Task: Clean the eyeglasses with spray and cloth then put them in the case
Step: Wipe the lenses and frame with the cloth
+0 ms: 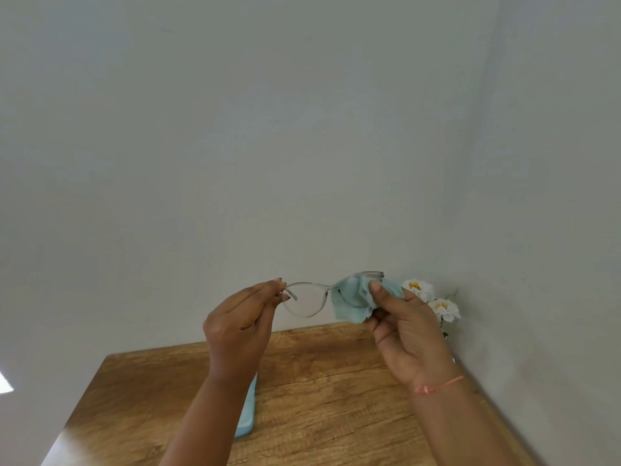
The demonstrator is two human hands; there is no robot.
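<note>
Clear-framed eyeglasses (307, 299) are held up in front of the wall, above the wooden table (319, 398). My left hand (240, 322) pinches the frame's left end with its fingertips. My right hand (405, 326) holds a light blue cloth (351, 302) wrapped over the right lens, thumb pressing on the cloth from the near side. A light blue case (247, 415) lies on the table, mostly hidden behind my left forearm. No spray bottle is in view.
White artificial flowers (433, 302) stand at the table's far right corner against the wall. Pale walls meet in a corner on the right. The table's left edge runs diagonally toward the lower left.
</note>
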